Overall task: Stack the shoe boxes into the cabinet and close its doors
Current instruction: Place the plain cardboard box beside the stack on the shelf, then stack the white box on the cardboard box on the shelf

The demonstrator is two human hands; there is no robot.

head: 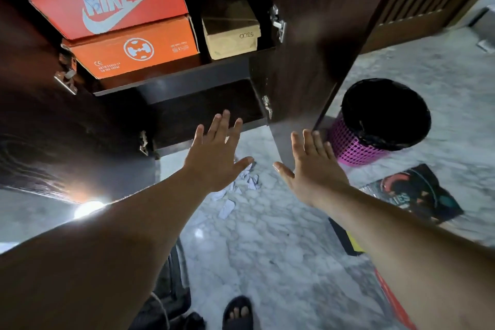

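Observation:
A dark wooden cabinet (171, 80) stands open in front of me. On its shelf lie an orange shoe box (134, 48), a red Nike box (109, 5) on top of it, more boxes above, and a tan box (231, 35) to the right. The right door (308, 48) swings out towards me; the left door (53, 128) is open at the left. My left hand (219, 155) is spread flat with nothing in it, below the lower shelf. My right hand (313, 166) is also spread and holds nothing, its fingertips at the right door's lower edge.
A pink mesh bin (375, 126) with a black liner stands right of the door. A dark printed box lid (412, 193) lies on the marble floor. Paper scraps (235, 190) lie between my hands. My sandalled foot (238, 313) is at the bottom, with a red box edge (393, 300) at lower right.

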